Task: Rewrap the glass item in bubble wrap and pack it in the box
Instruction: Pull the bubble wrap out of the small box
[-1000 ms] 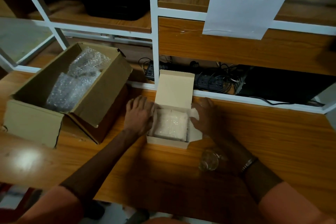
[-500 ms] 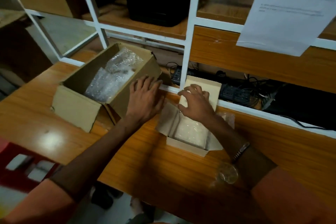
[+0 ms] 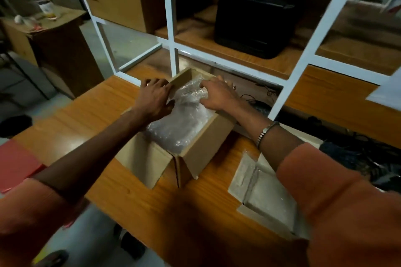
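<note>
Grip: left hand (image 3: 155, 98) steadying brown cardboard box (image 3: 204, 147), frame centre; right hand (image 3: 217, 95) clutching clear bubble wrap (image 3: 184, 119), apparently for lifting out.

A wooden tabletop (image 3: 91, 119) carried an open cardboard box (image 3: 201, 149) near its middle. A smaller pale box (image 3: 267, 199) lay to the right, near the front edge. Behind, a wooden shelf (image 3: 234, 58) in a white frame held a black case (image 3: 258, 17).

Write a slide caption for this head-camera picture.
Both hands, left and right, grasp bubble wrap inside an open cardboard box.
</note>
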`<action>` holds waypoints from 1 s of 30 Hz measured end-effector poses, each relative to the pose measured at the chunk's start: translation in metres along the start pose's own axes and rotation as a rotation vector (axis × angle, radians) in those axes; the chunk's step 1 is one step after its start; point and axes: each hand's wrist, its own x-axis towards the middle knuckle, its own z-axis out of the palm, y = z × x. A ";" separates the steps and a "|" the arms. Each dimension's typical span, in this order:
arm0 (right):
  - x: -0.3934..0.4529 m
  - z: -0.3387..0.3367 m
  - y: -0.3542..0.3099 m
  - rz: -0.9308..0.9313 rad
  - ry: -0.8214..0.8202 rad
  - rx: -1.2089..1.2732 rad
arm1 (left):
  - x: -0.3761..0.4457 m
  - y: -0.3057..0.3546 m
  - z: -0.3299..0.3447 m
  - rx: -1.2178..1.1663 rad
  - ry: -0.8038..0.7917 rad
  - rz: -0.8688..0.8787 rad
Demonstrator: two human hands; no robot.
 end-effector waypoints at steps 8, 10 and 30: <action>0.064 0.027 -0.008 -0.100 -0.070 -0.217 | 0.023 -0.026 0.029 0.051 -0.043 0.133; 0.071 0.030 -0.008 -0.133 -0.037 -0.218 | 0.030 -0.027 0.032 0.055 -0.008 0.134; -0.094 -0.106 0.121 0.295 0.225 0.524 | 0.058 0.101 -0.017 -0.616 0.104 0.228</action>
